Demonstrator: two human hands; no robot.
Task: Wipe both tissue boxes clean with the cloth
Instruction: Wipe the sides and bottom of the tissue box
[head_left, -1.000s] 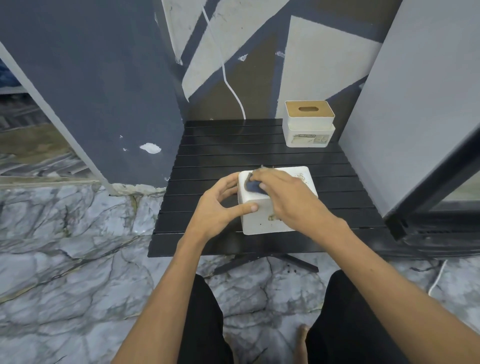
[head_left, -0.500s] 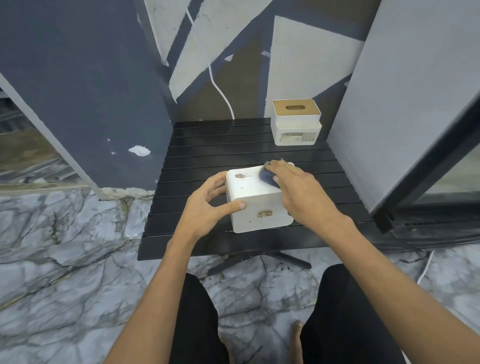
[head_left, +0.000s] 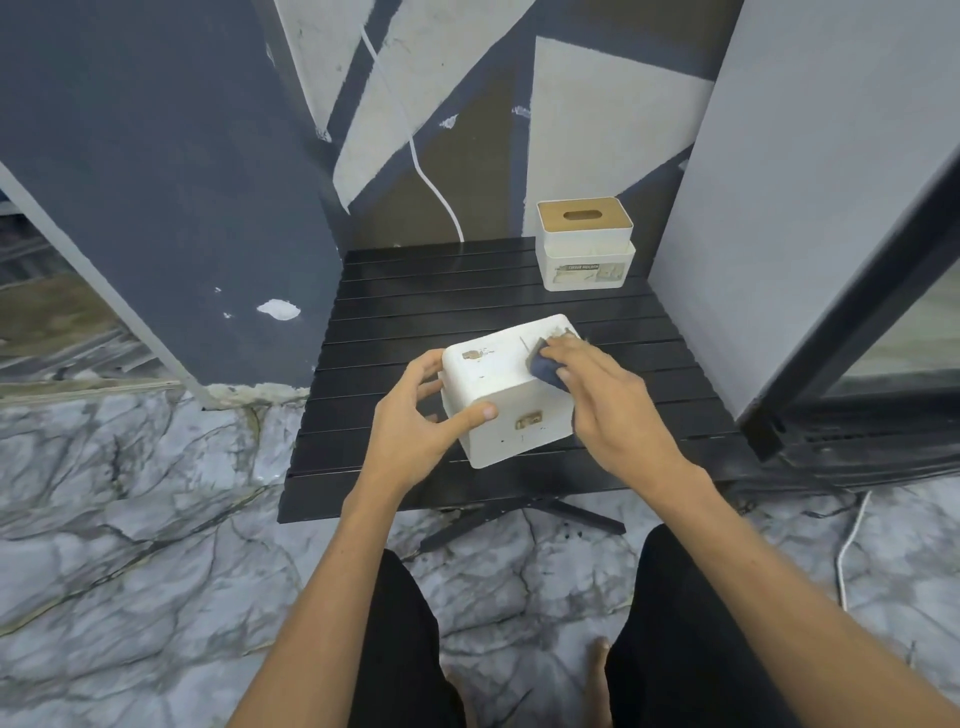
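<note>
The near tissue box (head_left: 506, 389) sits tipped on the black table (head_left: 467, 291), its long axis running away to the right; the right hand (head_left: 608, 400) presses the dark cloth (head_left: 546, 368) on its far right top; brown marks lie leftward. The left hand (head_left: 415, 426) clamps its left corner; the second tissue box (head_left: 586, 244) stands well apart, far right, nearer the right hand.
</note>
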